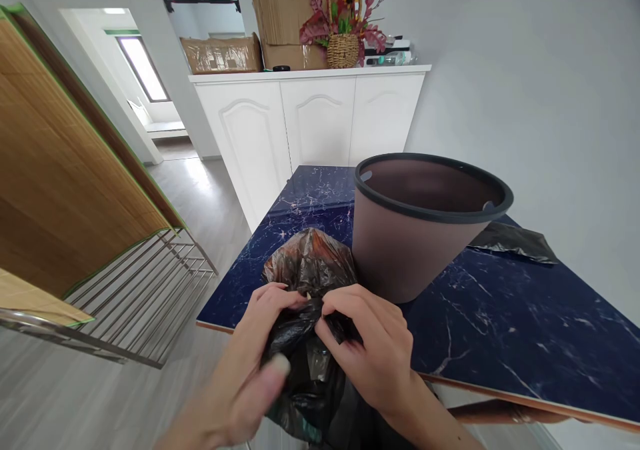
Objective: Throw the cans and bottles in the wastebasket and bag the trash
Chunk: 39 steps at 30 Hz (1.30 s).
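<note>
A filled black garbage bag [314, 260], thin enough to show orange and brown contents, lies at the table's near edge. Its gathered plastic is between my two hands. My right hand [373, 343] pinches a fold of this plastic between thumb and forefinger. From the other side, the fingers of my left hand [260, 343] curl over the gathered part, while its blurred thumb stands away from them. Just right of the bag stands an upright brown trash can [405, 257] with a dark rim. Loose bag plastic hangs below my hands, partly hidden by them.
The dark blue marble-patterned table [480, 323] carries a flat black plastic bag [515, 242] behind the can. A metal rack [145, 290] with bamboo mats [75, 150] stands left. Beyond the table, a white cabinet [325, 117] holds cardboard boxes [223, 53] and a flower basket [343, 50].
</note>
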### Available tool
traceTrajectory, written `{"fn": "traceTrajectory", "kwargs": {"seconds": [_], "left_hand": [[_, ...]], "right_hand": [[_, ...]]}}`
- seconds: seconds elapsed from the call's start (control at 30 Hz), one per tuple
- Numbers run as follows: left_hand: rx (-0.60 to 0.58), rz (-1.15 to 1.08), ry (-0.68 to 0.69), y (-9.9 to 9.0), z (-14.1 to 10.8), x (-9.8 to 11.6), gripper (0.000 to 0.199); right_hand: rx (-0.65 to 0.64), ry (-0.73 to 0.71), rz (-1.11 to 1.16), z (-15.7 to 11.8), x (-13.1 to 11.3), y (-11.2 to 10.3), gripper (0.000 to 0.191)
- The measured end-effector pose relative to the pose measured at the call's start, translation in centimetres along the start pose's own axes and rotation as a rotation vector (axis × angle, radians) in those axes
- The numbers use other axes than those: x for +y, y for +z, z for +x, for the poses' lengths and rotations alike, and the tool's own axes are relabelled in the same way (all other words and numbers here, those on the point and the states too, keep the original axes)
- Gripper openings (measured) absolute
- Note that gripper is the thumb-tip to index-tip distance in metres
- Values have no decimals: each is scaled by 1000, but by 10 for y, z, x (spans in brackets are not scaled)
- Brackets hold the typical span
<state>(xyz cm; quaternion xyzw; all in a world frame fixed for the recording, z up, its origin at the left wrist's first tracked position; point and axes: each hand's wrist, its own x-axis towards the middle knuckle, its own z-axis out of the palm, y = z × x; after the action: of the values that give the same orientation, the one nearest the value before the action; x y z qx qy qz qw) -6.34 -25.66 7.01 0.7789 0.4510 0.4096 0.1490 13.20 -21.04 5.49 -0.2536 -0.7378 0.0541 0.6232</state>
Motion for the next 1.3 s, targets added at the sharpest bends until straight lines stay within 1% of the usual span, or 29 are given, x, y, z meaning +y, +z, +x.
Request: {"fn": "traceTrajectory", "kwargs": {"seconds": [0.07, 0.13, 0.2, 0.3, 0.4, 0.57, 0.73, 0.83, 1.0, 1.2, 1.3], "left_hand": [[26, -87, -176, 1, 5, 5, 45], [40, -162, -340, 3, 16, 12, 46], [22, -239, -439, 5, 28, 21, 43], [3, -358, -521, 7, 39, 27, 40], [36, -436, -563, 9, 39, 26, 39], [119, -486, -582, 12, 35, 22, 38], [170, -563, -680, 7, 38, 18, 45], [228, -576, -722, 3, 39, 12, 46], [344, -643, -734, -2, 37, -5, 45], [457, -727, -761, -8, 36, -34, 48], [483, -724, -748, -6, 33, -50, 50]], "right_hand": [[6, 4, 9, -2, -1, 1, 19], [18, 14, -9, -4, -1, 2, 18], [33, 34, -58, -5, -2, 3, 14], [42, 47, -142, -6, -1, 2, 10], [-11, 5, -129, -4, 3, 0, 12], [-48, -80, -61, -3, 6, -3, 26], [-104, -117, -28, -5, 1, -10, 24], [-152, -94, -38, -13, -1, -17, 22], [-231, -11, -50, -36, 1, -28, 25], [-318, 93, -28, -62, 6, -40, 31], [-353, 119, -53, -69, 9, -46, 35]]}}
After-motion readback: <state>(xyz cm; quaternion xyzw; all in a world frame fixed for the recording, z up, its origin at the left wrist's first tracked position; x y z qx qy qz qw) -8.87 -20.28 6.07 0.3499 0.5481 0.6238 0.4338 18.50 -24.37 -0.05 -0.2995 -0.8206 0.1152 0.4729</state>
